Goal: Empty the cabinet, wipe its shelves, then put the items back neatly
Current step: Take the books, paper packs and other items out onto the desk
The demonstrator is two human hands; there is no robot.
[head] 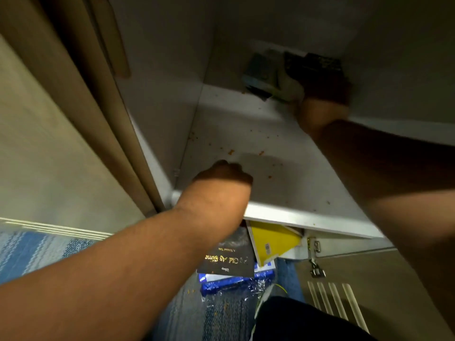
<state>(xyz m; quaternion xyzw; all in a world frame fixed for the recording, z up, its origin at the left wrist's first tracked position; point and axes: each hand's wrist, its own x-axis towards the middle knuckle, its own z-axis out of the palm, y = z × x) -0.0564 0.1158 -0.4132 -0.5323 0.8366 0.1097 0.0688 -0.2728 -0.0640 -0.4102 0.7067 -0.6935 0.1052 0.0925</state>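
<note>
The cabinet's white shelf (283,183) is strewn with orange-brown crumbs. At its back right corner stand a teal book (258,70) and a dark book (315,66), with pale page edges between them. My right hand (325,99) reaches deep into that corner and grips the dark book; its fingers are lost in shadow. My left hand (221,178) rests on the shelf's front left part as a fist with nothing visible in it.
Below the shelf's front edge a black book (229,257), a yellow book (273,239) and a blue plastic-wrapped pack (234,284) lie on a blue striped rug (37,249). An open door with a hinge (316,267) is at the right, another door (61,143) at the left.
</note>
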